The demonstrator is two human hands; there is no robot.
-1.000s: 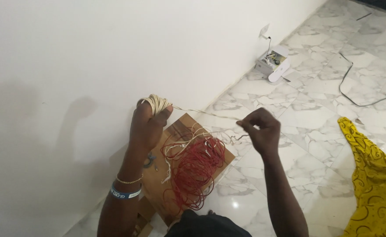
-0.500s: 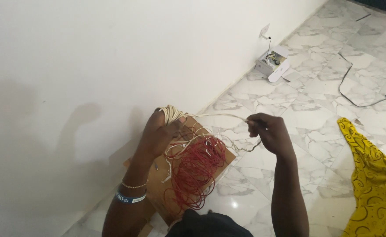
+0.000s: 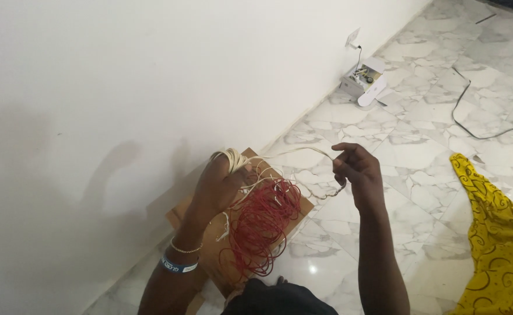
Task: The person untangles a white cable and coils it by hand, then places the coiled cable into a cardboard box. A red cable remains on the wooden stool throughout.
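Cream wire (image 3: 294,153) arcs across mid-frame: left hand (image 3: 218,184) fingers curl tight around its wound coil (image 3: 231,157), right hand (image 3: 355,169) pinches the free end. Slack could snag the red wire bundle (image 3: 262,224) on the cardboard (image 3: 300,201) below. Yellow cloth (image 3: 495,233) lies lower right.

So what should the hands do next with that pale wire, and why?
Probably the right hand should carry its pinched strand over to the left hand for one more loop. The pale wire already sits coiled round the left fingers, and a slack stretch hangs between the two hands above the red wire.
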